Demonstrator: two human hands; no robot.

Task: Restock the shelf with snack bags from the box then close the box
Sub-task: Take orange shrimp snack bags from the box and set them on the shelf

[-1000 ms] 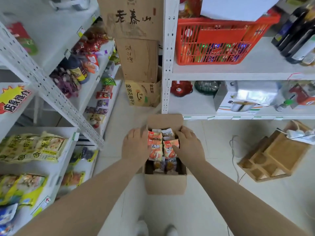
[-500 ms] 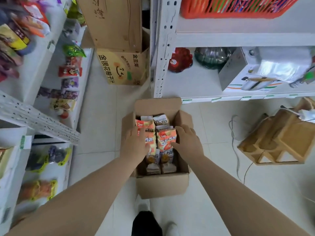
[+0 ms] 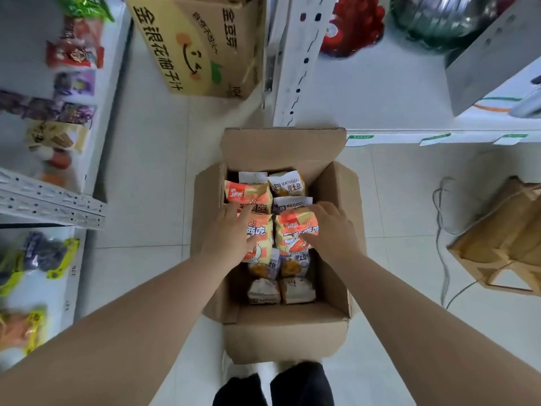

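Found left grip (image 3: 231, 238) holding one orange bag (image 3: 259, 238), right grip (image 3: 330, 230) its neighbour bag (image 3: 294, 232); judged restocking barely begun, box (image 3: 287, 332) beneath both nearly full, unclosed.

Snack bags (image 3: 292, 186) in box (image 3: 287, 332); shelf (image 3: 96, 112) left.

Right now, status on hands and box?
Left grip holds left orange bag. Right grip holds right orange bag. Box open, nothing blocking.
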